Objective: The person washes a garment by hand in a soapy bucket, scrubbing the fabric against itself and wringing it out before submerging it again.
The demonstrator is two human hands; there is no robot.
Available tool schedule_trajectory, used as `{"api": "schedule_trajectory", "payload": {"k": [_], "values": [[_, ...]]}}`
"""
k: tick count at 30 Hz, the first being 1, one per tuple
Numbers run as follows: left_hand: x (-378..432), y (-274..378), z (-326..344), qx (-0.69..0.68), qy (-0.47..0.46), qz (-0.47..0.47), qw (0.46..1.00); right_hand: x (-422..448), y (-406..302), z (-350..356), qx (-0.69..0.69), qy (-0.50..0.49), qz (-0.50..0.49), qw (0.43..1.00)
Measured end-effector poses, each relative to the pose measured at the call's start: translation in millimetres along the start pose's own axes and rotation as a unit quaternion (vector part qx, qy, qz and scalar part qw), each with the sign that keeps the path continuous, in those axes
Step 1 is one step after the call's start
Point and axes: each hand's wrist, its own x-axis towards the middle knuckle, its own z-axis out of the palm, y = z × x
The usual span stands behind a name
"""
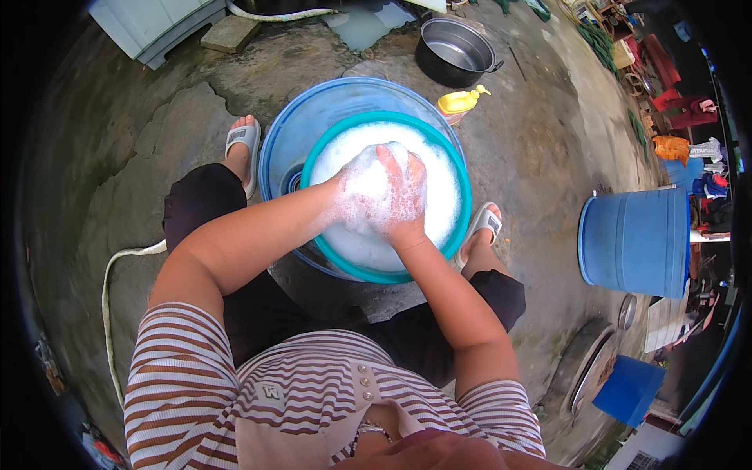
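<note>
A green plastic basin [464,188] full of white suds rests on the upturned or lidded end of a blue plastic drum [282,135] between my feet. Over the suds my left hand [364,188] and my right hand [405,182] are pressed together, both coated in thick foam. Which forearm ends in which hand is partly masked by the foam. Fingers of the hand on the right side curl inward; whether anything is held between the hands is hidden. Beside the drum stands a yellow pump bottle [457,104].
A dark metal pot [455,53] stands beyond the bottle. Right lie a large blue barrel [634,242], a blue tub [630,389] and a round metal vessel [578,367]. A pale hose [106,294] runs along the left; a concrete block [229,34] sits upper left.
</note>
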Motion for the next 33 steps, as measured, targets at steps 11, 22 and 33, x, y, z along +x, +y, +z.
{"api": "schedule_trajectory", "payload": {"k": [11,22,33], "values": [[34.7,-45.5,-33.0,0.357,0.140,0.292,0.876,-44.4,110.1,52.5,0.242,0.069,0.286,0.925],[-6.3,-7.6,32.3,0.799,0.166,0.297,0.496,16.2,47.4,-29.8,0.607,-0.052,0.474,0.636],[-18.9,25.0,36.5,0.854,0.232,0.008,0.465,5.2,81.3,-56.6,0.260,-0.066,0.461,0.846]]}}
